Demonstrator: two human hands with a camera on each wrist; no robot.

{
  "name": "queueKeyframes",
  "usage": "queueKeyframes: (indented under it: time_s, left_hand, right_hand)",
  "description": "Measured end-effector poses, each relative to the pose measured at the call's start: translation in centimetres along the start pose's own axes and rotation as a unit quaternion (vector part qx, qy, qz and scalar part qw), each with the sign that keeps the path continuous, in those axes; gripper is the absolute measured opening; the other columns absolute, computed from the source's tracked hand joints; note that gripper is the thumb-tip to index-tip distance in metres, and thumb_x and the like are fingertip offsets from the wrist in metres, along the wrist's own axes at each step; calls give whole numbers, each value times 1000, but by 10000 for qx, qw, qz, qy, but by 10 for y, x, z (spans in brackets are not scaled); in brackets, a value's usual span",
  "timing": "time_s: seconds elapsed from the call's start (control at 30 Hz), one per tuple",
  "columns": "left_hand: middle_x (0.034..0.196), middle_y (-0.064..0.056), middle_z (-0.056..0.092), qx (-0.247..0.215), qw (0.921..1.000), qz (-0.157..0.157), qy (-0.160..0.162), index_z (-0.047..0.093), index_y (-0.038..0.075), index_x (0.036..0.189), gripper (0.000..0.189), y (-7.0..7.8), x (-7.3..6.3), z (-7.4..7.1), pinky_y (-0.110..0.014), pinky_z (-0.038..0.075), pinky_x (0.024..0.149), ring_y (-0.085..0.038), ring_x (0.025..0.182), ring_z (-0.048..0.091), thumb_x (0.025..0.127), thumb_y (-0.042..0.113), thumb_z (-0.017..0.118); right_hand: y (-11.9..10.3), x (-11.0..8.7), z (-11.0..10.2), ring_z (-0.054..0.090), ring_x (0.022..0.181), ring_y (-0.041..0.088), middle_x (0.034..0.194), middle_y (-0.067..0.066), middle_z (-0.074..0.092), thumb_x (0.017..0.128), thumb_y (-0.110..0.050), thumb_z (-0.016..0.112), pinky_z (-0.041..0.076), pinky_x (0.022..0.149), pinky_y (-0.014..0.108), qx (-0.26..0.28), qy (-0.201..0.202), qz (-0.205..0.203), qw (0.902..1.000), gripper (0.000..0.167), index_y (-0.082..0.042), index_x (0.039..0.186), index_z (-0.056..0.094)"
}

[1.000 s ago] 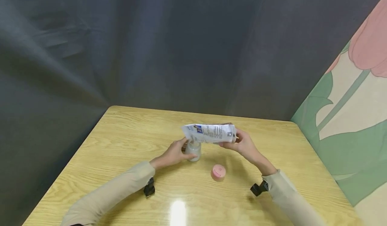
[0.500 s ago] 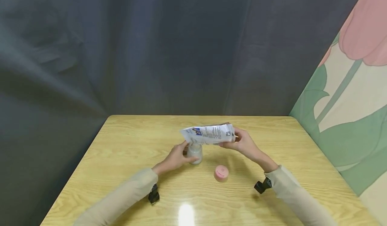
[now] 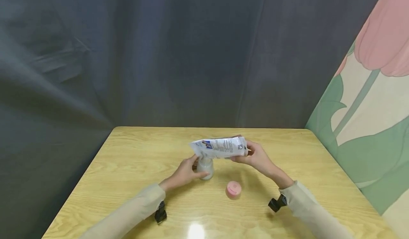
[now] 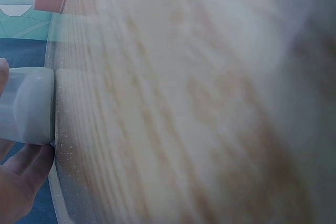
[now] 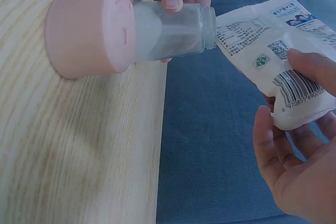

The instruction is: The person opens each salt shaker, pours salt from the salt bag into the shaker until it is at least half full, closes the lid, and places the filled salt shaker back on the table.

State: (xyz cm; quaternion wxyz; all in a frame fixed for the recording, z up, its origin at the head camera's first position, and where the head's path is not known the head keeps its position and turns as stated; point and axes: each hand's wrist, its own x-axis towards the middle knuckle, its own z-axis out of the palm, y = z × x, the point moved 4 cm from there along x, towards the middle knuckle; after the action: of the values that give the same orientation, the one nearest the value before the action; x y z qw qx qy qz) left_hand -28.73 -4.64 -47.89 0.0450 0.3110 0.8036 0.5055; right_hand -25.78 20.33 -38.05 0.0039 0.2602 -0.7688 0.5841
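A clear jar (image 3: 205,168), whitish in its lower part, stands upright on the table. My left hand (image 3: 183,174) holds it from the left, thumb and fingers round its side. Over the jar's mouth lies the corner of a white printed bag (image 3: 220,147), which my right hand (image 3: 259,161) grips at its far end, thumb on top. In the right wrist view the bag (image 5: 257,45) meets the open rim of the jar (image 5: 176,30), and a barcode shows near my thumb. The left wrist view catches only the jar's base (image 4: 31,106) and some fingertips.
A round pink lid (image 3: 233,190) sits on the wooden table (image 3: 134,161), nearer to me and right of the jar. Dark cloth (image 3: 191,54) hangs behind the table, and a flower-patterned curtain (image 3: 367,136) borders the right side.
The head view has tilted, so everything appears slightly lower in it. Both hands keep their holds, and the bag's corner stays over the jar's mouth.
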Motion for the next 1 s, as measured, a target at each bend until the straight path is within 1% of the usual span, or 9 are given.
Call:
queueKeyframes:
  time_s: [0.13,0.17,0.27,0.37,0.4,0.47,0.57,1.0]
  left_hand:
    - [129,-12,62,6,10000,-57,8,43,10,146,75,1,-2,-1,-31,54,90,-25,109,65,84,29,81]
    - [128,-13,62,-9,10000,-77,10,43,8,146,74,7,-4,-2,-32,54,90,-26,109,65,84,26,81]
    - [128,-12,62,-24,9999,-95,29,44,8,145,73,8,-6,0,-31,54,90,-25,109,65,85,26,81]
    - [127,-13,63,51,9999,-108,41,45,6,144,73,8,-6,2,-29,54,89,-25,108,65,85,27,81]
    - [127,-12,63,95,9999,-97,50,45,7,144,74,2,-4,3,-27,54,88,-23,107,66,84,31,81]
    - [126,-12,64,158,9998,-109,52,45,6,144,75,2,-3,2,-26,54,88,-23,106,66,84,32,81]
    - [126,-13,64,130,9999,-90,46,44,5,145,76,2,-3,2,-27,54,88,-23,106,66,84,33,80]
    - [127,-10,63,-1,10000,-84,6,41,7,148,80,0,-3,2,-26,53,89,-20,107,65,84,33,81]
  right_hand:
    - [1,1,1,65,106,25,124,14,63,84,1,77,59,80,39,-32,5,-57,10000,51,-4,131,60]
    - [1,0,1,64,106,26,125,14,63,83,0,78,59,81,39,-39,-2,-61,10000,51,-5,131,60]
    - [4,-1,2,64,107,26,126,13,63,84,1,77,59,80,39,-39,-27,-99,9999,52,-5,131,60]
    - [6,-2,2,65,107,25,125,14,63,84,1,77,59,80,40,-28,-42,-150,9999,52,-4,132,59]
    - [7,-2,2,65,107,25,125,15,63,84,2,77,59,80,40,-27,-42,-168,9998,52,-4,132,58]
    - [7,-2,1,65,106,25,125,16,63,84,1,77,59,79,40,-26,-33,-165,9999,52,-4,132,58]
    - [7,-2,2,65,107,24,126,16,63,84,1,76,59,79,40,-34,-25,-145,9999,52,-4,132,57]
    - [6,-1,3,65,106,22,125,16,63,83,0,77,59,78,39,-84,51,-109,9999,52,-4,132,58]
